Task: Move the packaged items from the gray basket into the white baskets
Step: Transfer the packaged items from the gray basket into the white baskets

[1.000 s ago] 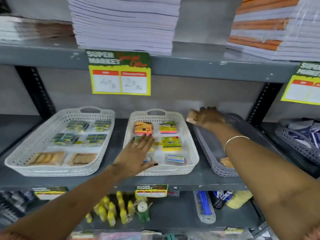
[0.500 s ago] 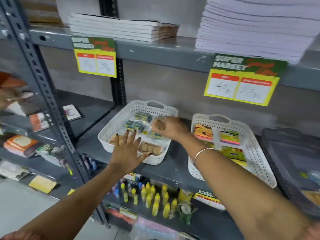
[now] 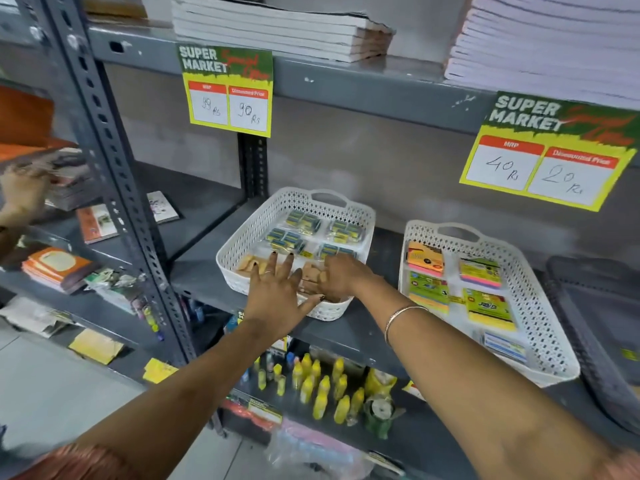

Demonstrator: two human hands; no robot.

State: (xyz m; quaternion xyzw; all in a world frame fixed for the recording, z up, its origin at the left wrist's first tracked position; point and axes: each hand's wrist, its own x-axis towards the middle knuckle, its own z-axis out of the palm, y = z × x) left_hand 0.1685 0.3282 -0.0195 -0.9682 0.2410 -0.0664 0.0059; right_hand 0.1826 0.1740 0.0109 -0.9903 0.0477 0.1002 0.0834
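On the shelf [image 3: 349, 327], both hands meet over the near end of the left white basket [image 3: 242, 251]. The left hand [image 3: 277, 296] lies flat with fingers spread, palm down, gripping nothing, its fingertips over a tan packet [image 3: 247, 264]. The right hand [image 3: 341, 278], just beside it, is curled down onto another clear-wrapped tan packet [image 3: 311, 273]; whether it grips it I cannot tell. Beyond the fingers lie four clear packs of blue-and-yellow pieces [image 3: 303, 220]. To the right of the right hand, well apart, the second white basket [image 3: 540, 327] carries flat orange, pink, green and yellow packs. Farther right, at the frame's edge, stands the gray basket [image 3: 581, 341], its contents mostly out of view.
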